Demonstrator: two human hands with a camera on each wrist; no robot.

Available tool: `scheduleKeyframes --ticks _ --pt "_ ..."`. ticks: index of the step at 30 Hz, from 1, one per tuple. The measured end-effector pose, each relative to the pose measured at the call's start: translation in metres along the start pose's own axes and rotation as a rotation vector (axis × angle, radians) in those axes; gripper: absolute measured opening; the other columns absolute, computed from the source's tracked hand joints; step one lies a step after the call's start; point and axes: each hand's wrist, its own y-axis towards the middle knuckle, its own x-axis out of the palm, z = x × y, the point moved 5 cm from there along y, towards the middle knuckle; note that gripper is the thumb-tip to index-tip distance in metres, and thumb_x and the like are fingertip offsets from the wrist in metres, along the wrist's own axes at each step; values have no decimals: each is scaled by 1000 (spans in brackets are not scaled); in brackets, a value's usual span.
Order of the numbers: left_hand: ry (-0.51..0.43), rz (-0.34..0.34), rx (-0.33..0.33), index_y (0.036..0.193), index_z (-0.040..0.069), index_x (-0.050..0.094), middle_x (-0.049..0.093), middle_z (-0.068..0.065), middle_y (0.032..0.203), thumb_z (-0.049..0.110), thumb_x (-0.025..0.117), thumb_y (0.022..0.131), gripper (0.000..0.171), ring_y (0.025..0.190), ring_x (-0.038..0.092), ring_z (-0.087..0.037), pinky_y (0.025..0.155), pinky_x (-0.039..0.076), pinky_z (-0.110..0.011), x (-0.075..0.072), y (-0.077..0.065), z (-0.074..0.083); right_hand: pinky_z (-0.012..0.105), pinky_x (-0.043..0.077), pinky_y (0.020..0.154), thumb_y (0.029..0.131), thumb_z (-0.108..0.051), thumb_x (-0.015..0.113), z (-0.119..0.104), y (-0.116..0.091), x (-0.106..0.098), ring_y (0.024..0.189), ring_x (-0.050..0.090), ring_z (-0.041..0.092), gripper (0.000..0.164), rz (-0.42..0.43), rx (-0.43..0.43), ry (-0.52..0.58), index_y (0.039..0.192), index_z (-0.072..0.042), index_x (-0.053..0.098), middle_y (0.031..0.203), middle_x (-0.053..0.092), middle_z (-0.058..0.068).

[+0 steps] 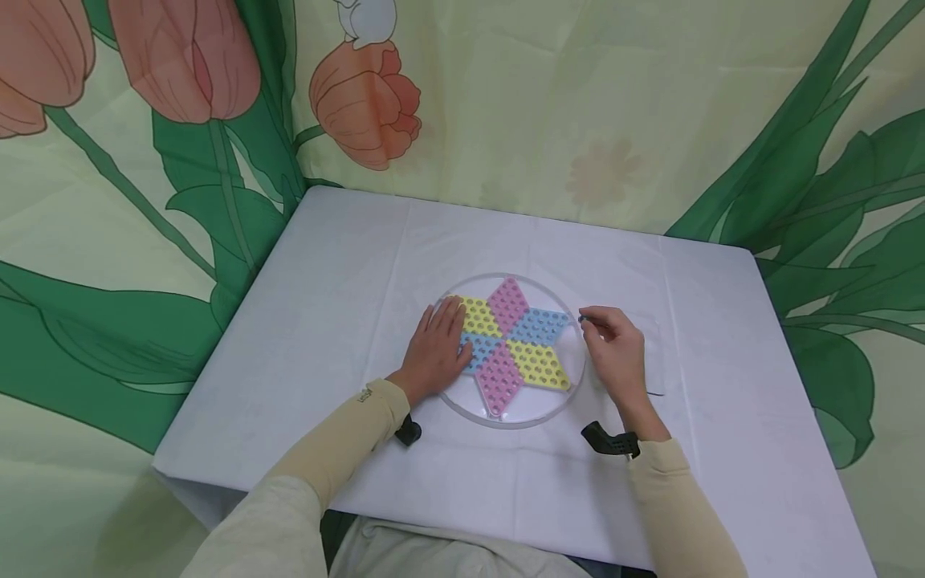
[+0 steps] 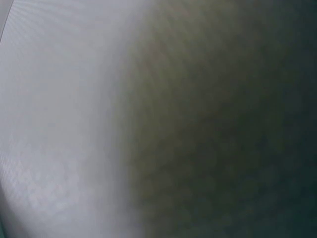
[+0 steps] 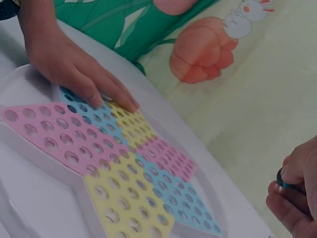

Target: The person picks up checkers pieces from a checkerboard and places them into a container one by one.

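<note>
A round white Chinese checkers board (image 1: 462, 408) lies on the table, its six-pointed star in pink, yellow and blue sections full of round holes. My left hand (image 1: 435, 353) rests flat over the left side of the board, fingers straight across a yellow and a blue point; the right wrist view also shows this. Just past the board's right rim, my right hand (image 1: 614, 345) pinches a small, shiny dark teal marble (image 3: 280, 177) between thumb and fingers. The left wrist view is mostly filled by a blurred sleeve (image 2: 198, 119).
A white cloth covers the table (image 1: 303, 305). Right of my right hand lies a faint transparent flat item (image 1: 654, 353) with a short dark line at its near edge. Behind the table hangs a curtain (image 1: 520, 104) printed with tulips.
</note>
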Motion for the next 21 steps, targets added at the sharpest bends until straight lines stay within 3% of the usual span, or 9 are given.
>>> scheduleKeyframes --ticks 12,21 --pt "-7 17 6 158 4 18 15 -12 167 42 33 102 69 156 9 -26 128 4 -44 2 1 -1 4 46 85 97 -9 58 14 -2 -22 93 57 -3 22 54 33 -49 114 -5 70 113 69 7" --pt "-10 -2 -5 158 4 17 14 -11 167 42 33 102 69 156 7 -26 128 3 -44 1 1 0 5 45 87 98 -14 56 31 -7 -33 100 59 9 23 70 93 -117 115 -5 70 113 68 8"
